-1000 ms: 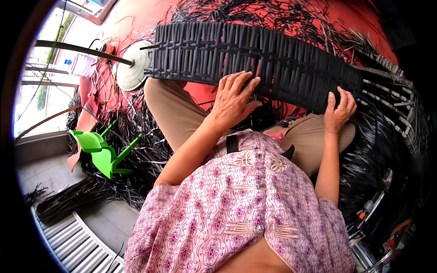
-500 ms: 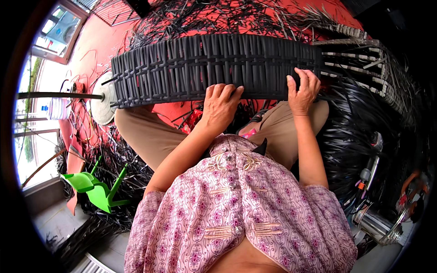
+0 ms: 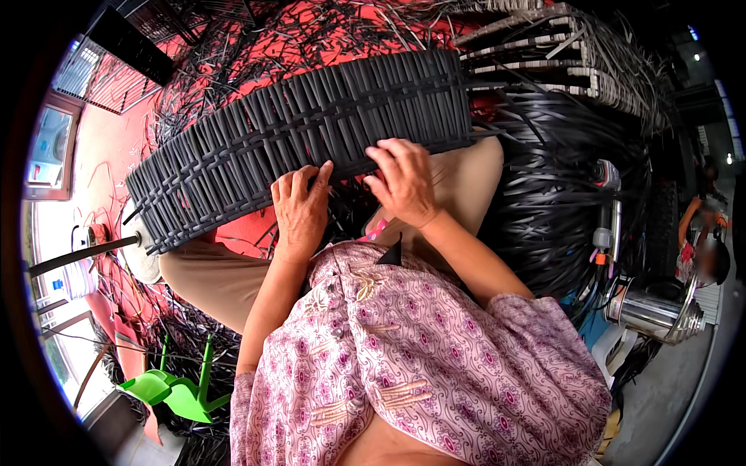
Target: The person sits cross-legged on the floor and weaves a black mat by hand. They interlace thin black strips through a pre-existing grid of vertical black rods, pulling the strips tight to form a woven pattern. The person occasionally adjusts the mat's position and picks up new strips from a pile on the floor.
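**Left hand and right hand at the near edge of a black panel**

A green plastic item sits near 8 o'clock in the view. The woven panel spans the upper part, gently arched, its long axis running from between 8 and 9 o'clock to between 2 and 3. Its left end partly covers a pale disc. From the left hand, the panel lies at 12 o'clock, at the fingertips, which are bent over its edge. From the right hand, it lies at 11 o'clock, under crooked fingers. Both palms are hidden, so I cannot tell whether either hand grips. The panel's right end meets black strips, where the join is hard to make out. A steel pot lies between 3 and 4 o'clock.
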### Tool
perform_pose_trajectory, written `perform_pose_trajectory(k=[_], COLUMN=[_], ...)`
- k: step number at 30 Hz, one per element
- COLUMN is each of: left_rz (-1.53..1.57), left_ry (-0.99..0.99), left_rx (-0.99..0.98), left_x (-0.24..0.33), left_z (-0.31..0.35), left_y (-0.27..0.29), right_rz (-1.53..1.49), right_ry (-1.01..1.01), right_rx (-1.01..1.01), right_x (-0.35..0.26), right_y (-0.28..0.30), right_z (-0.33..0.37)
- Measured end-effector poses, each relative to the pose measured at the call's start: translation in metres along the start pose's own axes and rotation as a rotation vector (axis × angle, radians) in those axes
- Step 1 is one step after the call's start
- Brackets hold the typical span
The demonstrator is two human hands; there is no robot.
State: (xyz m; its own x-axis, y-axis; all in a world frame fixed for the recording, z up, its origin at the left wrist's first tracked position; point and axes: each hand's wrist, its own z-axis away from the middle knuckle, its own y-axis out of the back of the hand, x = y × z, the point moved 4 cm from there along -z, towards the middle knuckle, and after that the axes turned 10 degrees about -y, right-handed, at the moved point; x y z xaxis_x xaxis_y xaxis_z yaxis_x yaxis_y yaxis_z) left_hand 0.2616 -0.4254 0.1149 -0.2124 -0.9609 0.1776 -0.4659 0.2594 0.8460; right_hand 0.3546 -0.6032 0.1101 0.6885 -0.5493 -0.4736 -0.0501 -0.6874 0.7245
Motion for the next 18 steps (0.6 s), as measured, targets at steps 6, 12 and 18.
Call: perform_pose_trajectory(k=[6,12,18], left_rz=[0.040,0.035,-0.110], left_ry=[0.014,0.100,0.301], left_rx=[0.024,0.186,0.206], left_x=[-0.001,-0.012,-0.068], left_z=[0.002,0.004,0.019], left_y=[0.003,0.027,0.037], right_rz=[0.069,0.269,0.026], right_ry=[-0.014,-0.721,-0.767], right_rx=[-0.058,0.082,0.029], right_x=[0.032,0.108,0.151], right_y=[0.019,0.051,0.027], right_z=[0.006,-0.034,-0.029])
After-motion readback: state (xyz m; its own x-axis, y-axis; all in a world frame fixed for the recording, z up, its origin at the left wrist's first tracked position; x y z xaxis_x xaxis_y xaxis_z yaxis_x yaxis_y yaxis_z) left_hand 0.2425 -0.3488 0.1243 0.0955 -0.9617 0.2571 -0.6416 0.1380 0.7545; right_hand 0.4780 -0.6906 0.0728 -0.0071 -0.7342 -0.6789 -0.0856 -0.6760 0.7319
